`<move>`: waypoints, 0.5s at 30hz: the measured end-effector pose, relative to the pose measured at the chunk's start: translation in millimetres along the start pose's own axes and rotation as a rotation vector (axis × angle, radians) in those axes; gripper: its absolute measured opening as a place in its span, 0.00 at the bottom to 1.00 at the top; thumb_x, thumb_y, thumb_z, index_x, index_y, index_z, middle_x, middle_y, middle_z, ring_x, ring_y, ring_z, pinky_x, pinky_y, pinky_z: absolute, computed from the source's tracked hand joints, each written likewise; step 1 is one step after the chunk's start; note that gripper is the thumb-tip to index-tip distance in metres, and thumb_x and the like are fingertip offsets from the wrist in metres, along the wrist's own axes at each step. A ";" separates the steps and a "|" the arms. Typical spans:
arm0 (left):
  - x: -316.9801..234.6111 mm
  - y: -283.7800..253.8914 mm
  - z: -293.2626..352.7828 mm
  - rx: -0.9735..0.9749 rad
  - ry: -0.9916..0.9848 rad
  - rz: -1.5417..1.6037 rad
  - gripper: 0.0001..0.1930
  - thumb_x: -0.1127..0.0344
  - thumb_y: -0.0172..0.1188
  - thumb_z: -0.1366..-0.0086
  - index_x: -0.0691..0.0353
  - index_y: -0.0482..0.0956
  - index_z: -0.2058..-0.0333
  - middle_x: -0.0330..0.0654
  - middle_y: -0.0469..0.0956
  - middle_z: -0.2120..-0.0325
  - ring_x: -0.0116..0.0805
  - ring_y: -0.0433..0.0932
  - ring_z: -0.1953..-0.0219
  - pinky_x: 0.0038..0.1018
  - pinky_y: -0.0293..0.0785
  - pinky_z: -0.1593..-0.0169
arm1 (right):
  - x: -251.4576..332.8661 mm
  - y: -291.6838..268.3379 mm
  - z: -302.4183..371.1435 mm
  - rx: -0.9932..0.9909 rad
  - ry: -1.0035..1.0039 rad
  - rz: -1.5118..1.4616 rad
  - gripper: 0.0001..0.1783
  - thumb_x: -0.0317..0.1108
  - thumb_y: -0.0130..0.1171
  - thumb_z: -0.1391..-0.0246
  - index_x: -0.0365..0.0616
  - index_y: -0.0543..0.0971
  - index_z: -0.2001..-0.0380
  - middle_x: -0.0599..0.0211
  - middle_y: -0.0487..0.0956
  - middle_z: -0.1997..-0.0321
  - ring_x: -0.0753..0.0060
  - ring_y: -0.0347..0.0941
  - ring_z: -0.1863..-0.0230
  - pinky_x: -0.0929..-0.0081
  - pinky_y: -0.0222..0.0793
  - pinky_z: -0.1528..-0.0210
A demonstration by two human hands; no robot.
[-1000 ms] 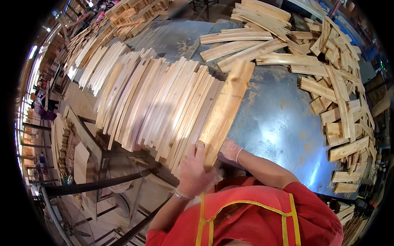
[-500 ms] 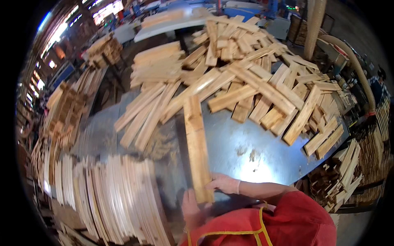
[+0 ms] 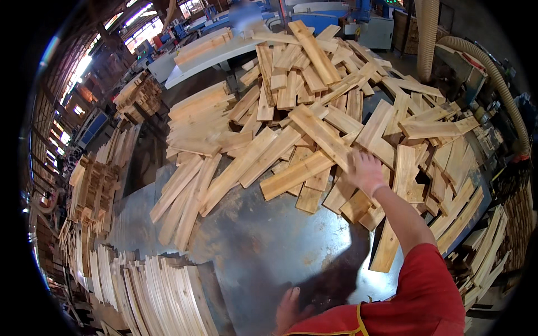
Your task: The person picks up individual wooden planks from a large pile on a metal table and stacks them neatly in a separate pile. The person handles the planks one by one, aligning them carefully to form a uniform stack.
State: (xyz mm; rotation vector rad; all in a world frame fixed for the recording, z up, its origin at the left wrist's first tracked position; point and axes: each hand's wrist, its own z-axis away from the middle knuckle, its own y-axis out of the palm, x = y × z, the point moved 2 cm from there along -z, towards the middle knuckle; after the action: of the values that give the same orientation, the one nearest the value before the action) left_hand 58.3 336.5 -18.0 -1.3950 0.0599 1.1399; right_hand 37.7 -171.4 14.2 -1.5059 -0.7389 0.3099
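Observation:
My right hand (image 3: 367,172) reaches out over the pile, its fingers closed round the near end of a long wooden board (image 3: 320,133). That board lies slantwise on top of other boards, and my thumb is hidden from sight. Down by the lower edge, my left hand (image 3: 287,309) is above the metal tabletop (image 3: 252,241), holding nothing, with a finger or thumb stretched out. Part of it is cut off by my red clothing. Beneath and around my right hand lies a big jumble of loose boards (image 3: 300,176), crossing one another at many angles.
A row of thin pale strips on edge (image 3: 162,294) stands at the lower left. Flat-stacked boards (image 3: 193,120) lie at the table's far left. Beyond them are a white table (image 3: 216,53) and stacked wood blocks (image 3: 137,95). A ribbed hose (image 3: 427,42) hangs at the far right.
The board that both hands held upright before me has left them. My right hand has moved forward and right onto another board in the pile; my left hand stays low, nearer the body.

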 end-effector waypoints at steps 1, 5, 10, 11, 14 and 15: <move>-3.3 -1.5 0.4 -0.019 0.032 -0.020 0.40 0.52 0.78 0.47 0.57 0.73 0.36 0.54 0.75 0.39 0.62 0.79 0.44 0.49 0.80 0.45 | -5.1 3.7 24.9 0.077 -0.089 0.169 0.49 0.50 0.69 0.45 0.53 0.59 0.24 0.45 0.68 0.25 0.43 0.66 0.25 0.50 0.66 0.31; -51.3 -32.5 -13.7 0.089 -0.088 -0.114 0.36 0.52 0.76 0.45 0.59 0.75 0.40 0.55 0.77 0.44 0.61 0.80 0.46 0.50 0.81 0.50 | -20.7 2.1 31.2 0.219 0.110 0.014 0.56 0.48 0.74 0.51 0.53 0.58 0.23 0.44 0.68 0.25 0.43 0.71 0.29 0.49 0.69 0.33; 38.5 8.5 -18.8 -0.181 0.148 0.035 0.40 0.50 0.70 0.37 0.66 0.70 0.32 0.56 0.78 0.41 0.54 0.80 0.42 0.42 0.78 0.43 | 55.1 36.7 101.9 0.613 0.298 -1.757 0.39 0.36 0.66 0.44 0.36 0.69 0.30 0.52 0.81 0.45 0.58 0.80 0.44 0.60 0.78 0.39; 51.3 7.3 -18.5 -0.062 0.033 0.261 0.38 0.51 0.68 0.34 0.66 0.69 0.31 0.53 0.78 0.39 0.48 0.80 0.41 0.39 0.77 0.42 | 80.7 33.9 127.3 0.699 0.295 -1.858 0.37 0.34 0.65 0.44 0.36 0.69 0.31 0.52 0.81 0.44 0.57 0.81 0.44 0.60 0.78 0.38; 36.0 -24.8 -18.4 0.152 -0.241 1.144 0.33 0.55 0.65 0.30 0.65 0.71 0.32 0.47 0.80 0.41 0.37 0.81 0.44 0.32 0.77 0.44 | 146.7 58.2 215.0 0.997 0.346 -2.088 0.31 0.30 0.65 0.41 0.35 0.72 0.34 0.54 0.81 0.41 0.58 0.81 0.41 0.61 0.79 0.39; 32.5 -35.0 -12.5 0.194 -0.299 1.465 0.30 0.56 0.64 0.29 0.65 0.73 0.33 0.45 0.81 0.43 0.34 0.81 0.46 0.31 0.78 0.46 | 163.1 82.3 242.6 1.020 0.266 -2.067 0.31 0.32 0.66 0.39 0.34 0.72 0.35 0.54 0.81 0.39 0.58 0.81 0.41 0.61 0.79 0.38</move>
State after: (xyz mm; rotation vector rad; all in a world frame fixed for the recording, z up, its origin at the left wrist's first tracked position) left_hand 104.5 353.7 -16.4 -0.8562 1.0801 2.4145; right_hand 32.6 125.7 -48.4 0.5660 -1.2342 -0.9465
